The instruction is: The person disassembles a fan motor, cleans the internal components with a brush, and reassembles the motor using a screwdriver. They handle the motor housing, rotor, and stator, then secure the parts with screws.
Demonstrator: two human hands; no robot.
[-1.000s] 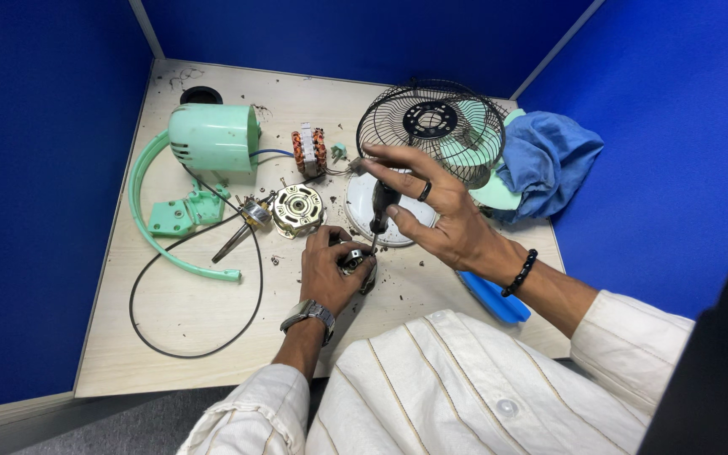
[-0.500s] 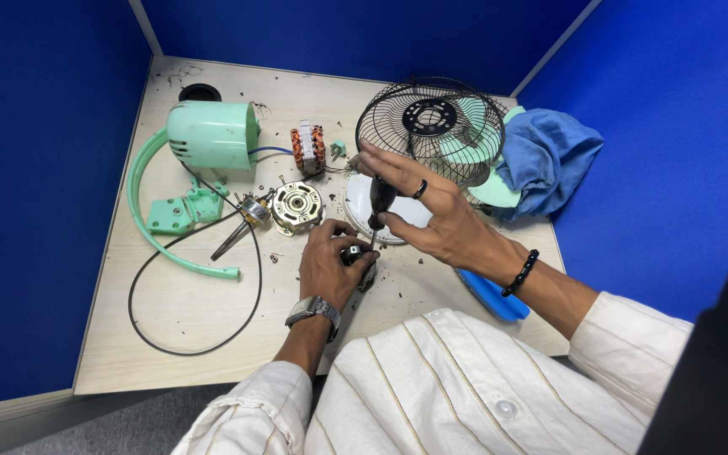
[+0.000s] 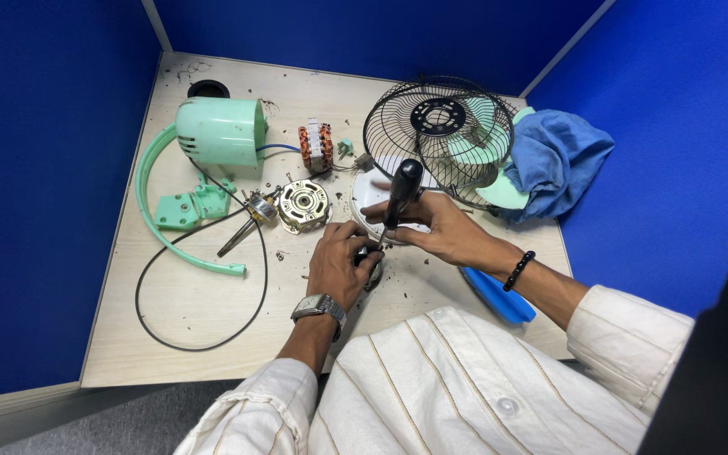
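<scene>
My right hand (image 3: 444,232) is closed around the black handle of a screwdriver (image 3: 401,192), which stands nearly upright with its tip down at a small dark metal part (image 3: 370,263). My left hand (image 3: 339,261) curls over that part, fingers closed on it, pinning it to the worktop (image 3: 204,324) right in front of me. Just beyond my knuckles lies a round brass-coloured motor piece (image 3: 302,205), with the black fan guard (image 3: 438,135) behind the screwdriver and the mint-green housing (image 3: 219,131) far left.
</scene>
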